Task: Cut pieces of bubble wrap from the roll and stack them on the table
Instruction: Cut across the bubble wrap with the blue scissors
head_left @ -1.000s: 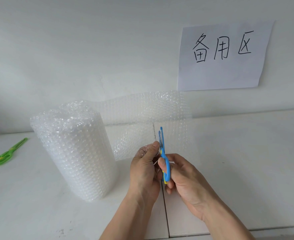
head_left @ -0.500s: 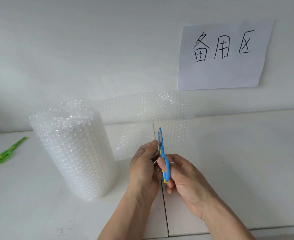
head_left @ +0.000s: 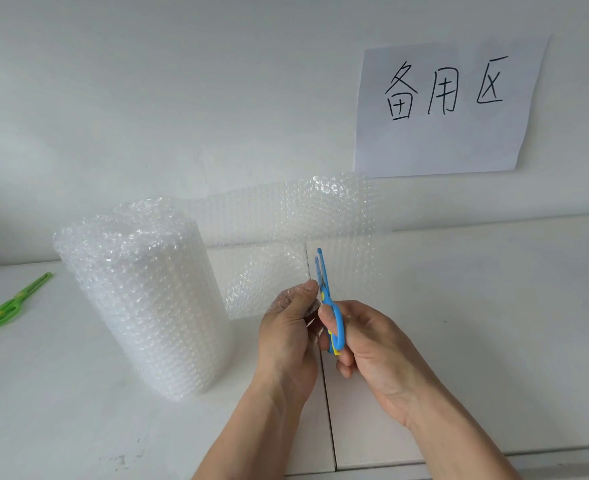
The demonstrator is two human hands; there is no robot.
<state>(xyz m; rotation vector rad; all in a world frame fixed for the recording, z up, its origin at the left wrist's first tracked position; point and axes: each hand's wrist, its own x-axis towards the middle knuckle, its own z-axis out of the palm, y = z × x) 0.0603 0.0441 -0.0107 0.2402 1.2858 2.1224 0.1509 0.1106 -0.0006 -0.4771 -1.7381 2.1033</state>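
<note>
Bubble wrap in a clear, fat roll (head_left: 140, 292) stands upright on the white surface (head_left: 476, 341), its loose sheet (head_left: 296, 244) unrolled rightward in front of the wall. Our left hand (head_left: 291, 327) pinches the sheet's lower edge between thumb and fingers. Just beside it, our right hand (head_left: 372, 355) is closed around the handles of small blue plastic scissors (head_left: 331, 313), blades slightly parted and pointing up at the sheet; whether they already bite the film we cannot quite tell. Green scissors (head_left: 12, 303) lie far left. A white paper sign with black handwriting (head_left: 448, 105) hangs on the wall.
</note>
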